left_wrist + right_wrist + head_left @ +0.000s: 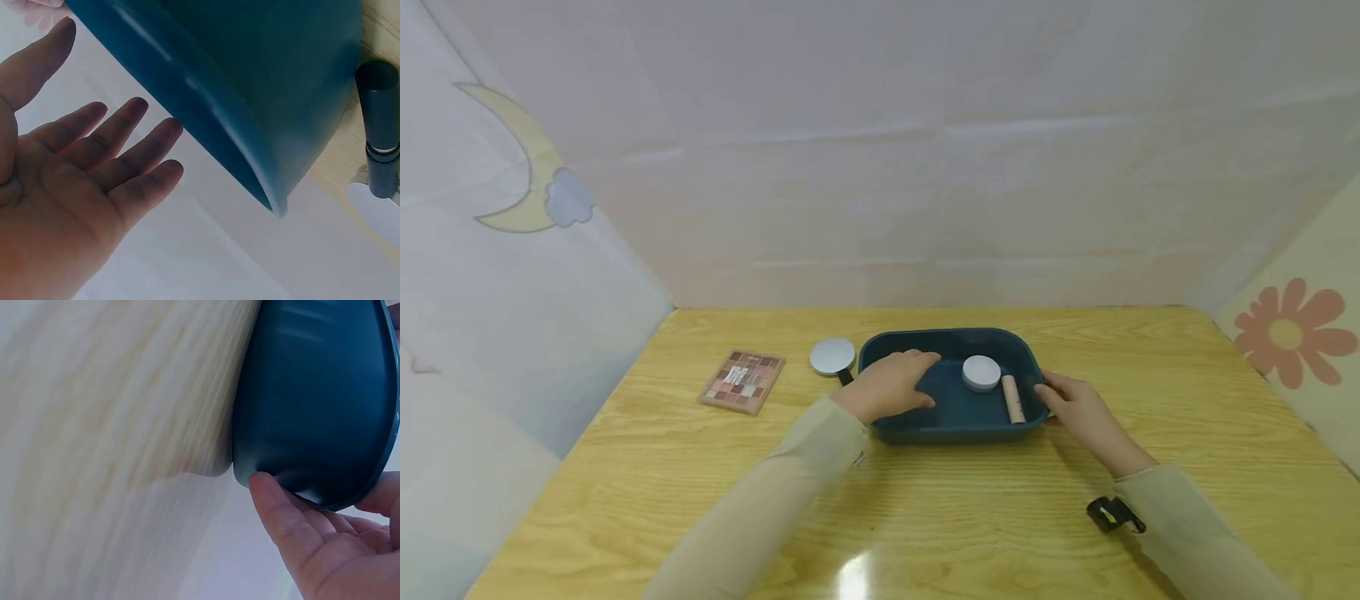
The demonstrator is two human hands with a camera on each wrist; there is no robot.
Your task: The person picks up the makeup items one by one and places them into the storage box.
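Observation:
A dark blue plastic basin [947, 437] stands on the table, holding a round white container [981, 373] and a pale pink tube [1012, 400]. My right hand [1078, 412] grips its right end, thumb at the rim; in the right wrist view, the fingers [265, 494] support the basin's outer side [312, 394]. Over the left part of the basin reaches my left hand [891, 387], fingers spread and holding nothing. In the left wrist view this hand [94, 169] has its palm showing, fingertips close to the basin's rim [237, 144].
Left of the basin lies a round pale disc [832, 356] with a black tube-like part [846, 377] at its lower edge. Farther left is an eyeshadow palette [742, 382] on the wooden table [985, 517]. A hanging cloth [925, 208] backs the table.

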